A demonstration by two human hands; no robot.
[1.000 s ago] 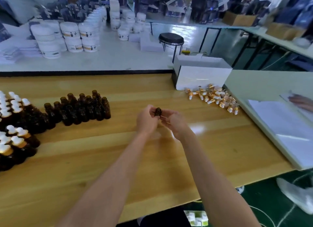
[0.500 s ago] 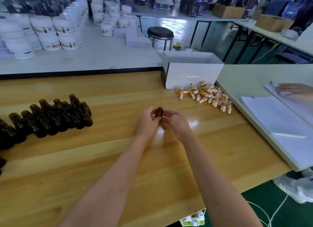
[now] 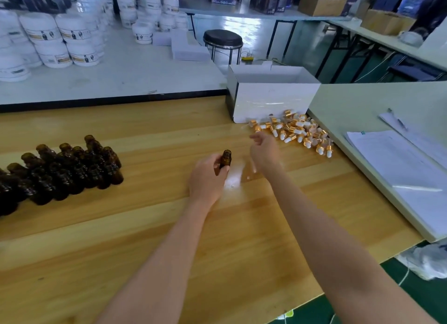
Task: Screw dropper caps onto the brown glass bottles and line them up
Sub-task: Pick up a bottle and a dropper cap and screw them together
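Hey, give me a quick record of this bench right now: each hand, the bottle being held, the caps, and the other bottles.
left hand: grips an uncapped brown bottle, mouth up
right hand: open, empty, just short of the dropper caps
dropper caps: loose heap at the foot of the white box
other bottles: uncapped, clustered at the left of the wooden table

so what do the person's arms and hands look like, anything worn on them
Nothing worn shows. The left hand and right hand have no gloves; the left forearm and right forearm are bare to the frame's bottom edge: no sleeves, watch or bracelet. No rings show on the fingers, though the right hand is slightly blurred.
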